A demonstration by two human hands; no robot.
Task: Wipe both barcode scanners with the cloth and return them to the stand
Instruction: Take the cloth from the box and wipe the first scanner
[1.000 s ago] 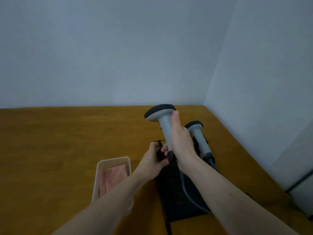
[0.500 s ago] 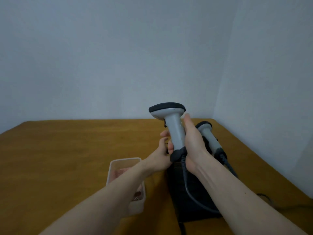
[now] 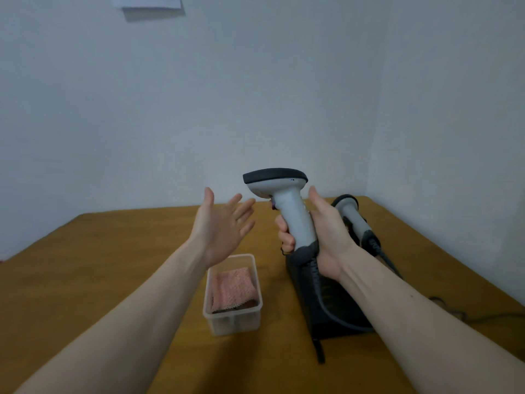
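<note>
My right hand [image 3: 321, 237] grips the handle of a grey barcode scanner [image 3: 284, 194] with a black head, held upright above the black stand [image 3: 329, 302]. Its coiled cable hangs down over the stand. A second grey scanner [image 3: 353, 220] sits in the stand just behind my right hand. My left hand [image 3: 224, 226] hovers in the air to the left of the held scanner, palm up, fingers spread, holding nothing. A pink cloth [image 3: 231, 288] lies folded in a clear plastic box [image 3: 218, 319] on the table, below my left hand.
The wooden table [image 3: 99, 265] stands in a corner, with white walls behind and to the right. A dark cable [image 3: 454, 314] runs along the table at the right, and a black strap trails from the stand's front.
My left hand has let go of the stand area, lifted and opened to the left. My right hand has raised the scanner a little. The camera has tilted up.
</note>
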